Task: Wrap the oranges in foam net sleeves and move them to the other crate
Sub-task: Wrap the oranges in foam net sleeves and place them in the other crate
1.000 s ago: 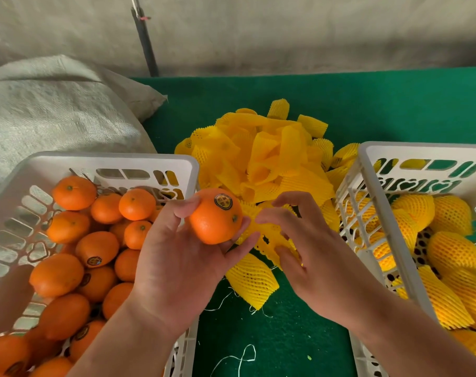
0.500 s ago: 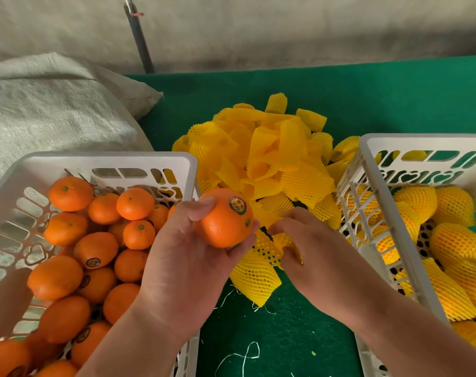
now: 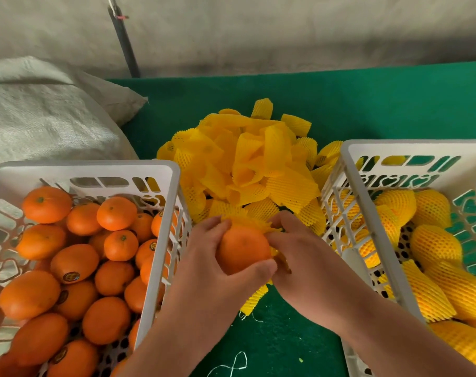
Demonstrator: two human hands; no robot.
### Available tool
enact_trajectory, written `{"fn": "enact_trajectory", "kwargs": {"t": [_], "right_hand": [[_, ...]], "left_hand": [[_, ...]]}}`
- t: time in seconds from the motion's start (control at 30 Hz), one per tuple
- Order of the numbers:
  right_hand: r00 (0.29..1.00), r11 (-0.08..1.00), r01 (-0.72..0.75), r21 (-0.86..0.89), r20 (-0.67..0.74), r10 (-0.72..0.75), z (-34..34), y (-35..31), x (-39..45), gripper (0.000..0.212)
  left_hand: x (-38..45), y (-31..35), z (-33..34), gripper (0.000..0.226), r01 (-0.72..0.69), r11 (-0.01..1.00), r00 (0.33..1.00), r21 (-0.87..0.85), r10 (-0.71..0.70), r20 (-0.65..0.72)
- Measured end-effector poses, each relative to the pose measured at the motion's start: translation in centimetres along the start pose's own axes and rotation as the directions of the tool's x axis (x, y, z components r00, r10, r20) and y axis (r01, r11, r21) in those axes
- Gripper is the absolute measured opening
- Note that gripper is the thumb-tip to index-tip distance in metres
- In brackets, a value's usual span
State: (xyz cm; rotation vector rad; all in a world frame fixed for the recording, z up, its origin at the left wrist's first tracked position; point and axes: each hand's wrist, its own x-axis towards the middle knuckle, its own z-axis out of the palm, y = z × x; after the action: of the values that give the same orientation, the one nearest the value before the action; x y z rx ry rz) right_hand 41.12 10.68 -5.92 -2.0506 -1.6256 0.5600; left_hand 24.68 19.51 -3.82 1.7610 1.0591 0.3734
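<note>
Head view. Left hand (image 3: 204, 257) grips one bare orange (image 3: 243, 250) above the desk (image 3: 367, 104), in the gap between the two crates; thumb curled under the near side, fingers over the far left side. Grip closed round the fruit.

Right hand (image 3: 299, 251) pinches the rim of a yellow foam net sleeve (image 3: 254, 223) against the orange's far and right side. The frayed sleeve mouth sits over the far top of the fruit only; most of the orange is bare. Which way the sleeve's length runs: cannot tell, hidden behind fruit and fingers. Orange near round, no clear long axis; a small dark dimple faces up toward the camera.

Room: the green strip between the crates is narrow. Left crate (image 3: 160, 240), full of unwrapped oranges (image 3: 73, 262), has its right rim just beside the left hand. Right crate (image 3: 367, 227), holding sleeved oranges (image 3: 432, 246), has its left wall near the right hand. The pile of loose sleeves (image 3: 247, 164) fills the far end of the gap, just beyond the fingers. One sleeve (image 3: 254, 299) lies on the desk under the hands. Open green surface nearer the camera, with white thread scraps (image 3: 231, 363). A woven sack (image 3: 40, 115) lies behind the left crate.
</note>
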Motion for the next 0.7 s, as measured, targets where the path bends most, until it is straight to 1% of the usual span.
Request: {"fn": "enact_trajectory", "kwargs": {"t": [0.07, 0.2, 0.3, 0.37, 0.47, 0.53, 0.6, 0.7], "right_hand": [[1.000, 1.000, -0.014, 0.014, -0.016, 0.014, 0.0, 0.2, 0.1, 0.024], [0.998, 1.000, -0.022, 0.013, -0.058, 0.023, 0.0, 0.2, -0.1, 0.045], [0.998, 0.999, 0.012, 0.051, -0.066, -0.008, 0.1, -0.4, -0.3, 0.047], [0.997, 0.998, 0.028, 0.058, -0.074, -0.023, 0.2, -0.7, -0.4, 0.047], [0.997, 0.998, 0.032, 0.048, -0.071, -0.028, 0.2, -0.8, -0.4, 0.050], [0.996, 0.999, 0.032, 0.042, -0.080, -0.029, 0.1, -0.9, -0.4, 0.053], [0.994, 0.997, 0.047, 0.055, -0.100, -0.041, 0.0, -0.9, -0.4, 0.054], [0.991, 0.997, 0.052, 0.049, -0.122, -0.046, 0.0, -0.8, -0.5, 0.053]], "left_hand": [[0.0, -0.2, 0.4, 0.112, -0.061, 0.992, 0.998, 0.110, 0.062, -0.008], [0.4, -0.8, 0.6, 0.111, -0.077, 0.985, 0.993, 0.157, 0.091, -0.082], [0.5, -0.8, 0.5, 0.106, -0.069, 0.980, 0.986, 0.187, 0.096, -0.138], [0.5, -0.6, 0.4, 0.112, -0.066, 0.982, 0.985, 0.177, 0.092, -0.146], [0.6, -0.8, 0.3, 0.117, -0.062, 0.990, 0.994, 0.125, 0.072, -0.080], [0.7, -1.1, 0.1, 0.110, -0.060, 0.997, 0.998, 0.051, 0.061, -0.020], [0.7, -1.3, -0.1, 0.096, -0.081, 0.997, 0.996, -0.004, 0.081, 0.031], [0.7, -1.3, -0.2, 0.083, -0.129, 0.990, 0.991, -0.058, 0.132, 0.038]]}}
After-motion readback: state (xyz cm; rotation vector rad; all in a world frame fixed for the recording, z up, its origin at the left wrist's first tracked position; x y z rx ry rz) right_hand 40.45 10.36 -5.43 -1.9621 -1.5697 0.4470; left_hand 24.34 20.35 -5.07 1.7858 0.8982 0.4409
